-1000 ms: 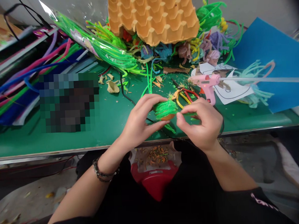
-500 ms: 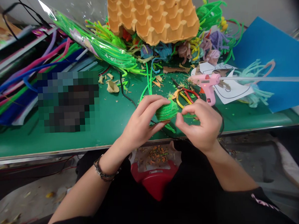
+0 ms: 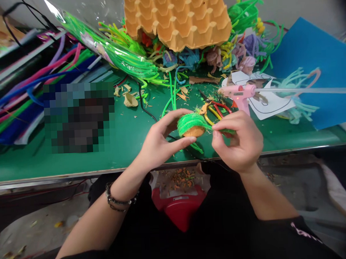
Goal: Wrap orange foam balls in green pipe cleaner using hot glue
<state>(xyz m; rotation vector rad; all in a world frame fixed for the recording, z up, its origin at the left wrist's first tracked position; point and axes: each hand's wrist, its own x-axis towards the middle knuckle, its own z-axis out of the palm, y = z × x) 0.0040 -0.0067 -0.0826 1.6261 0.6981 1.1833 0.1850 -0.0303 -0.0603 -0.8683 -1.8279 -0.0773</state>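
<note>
Between thumb and fingers, my left hand (image 3: 164,139) grips a small egg-carton cup (image 3: 194,131) of orange-brown pulp. Rows of green pipe cleaner (image 3: 190,121) wrap around its outside, and its brown end is tilted toward me. My right hand (image 3: 238,142) pinches the loose end of the green pipe cleaner just right of the cup, drawing it out sideways. Behind that hand lie pliers with red and yellow handles (image 3: 218,111). A pink glue gun (image 3: 240,94) with a long clear glue stick rests beyond it, its handle partly covered by my fingers.
An egg tray (image 3: 179,20) sits on heaped coloured pipe cleaners at the back. Bagged green pipe cleaners (image 3: 130,66) lie left of it. White paper cutouts (image 3: 271,102) and a blue sheet (image 3: 313,70) are on the right. A black cord (image 3: 146,109) crosses the green table (image 3: 128,146).
The cup has turned in my left hand, bringing its brown end into view. My right hand has moved slightly right, with the strand stretched between it and the cup.
</note>
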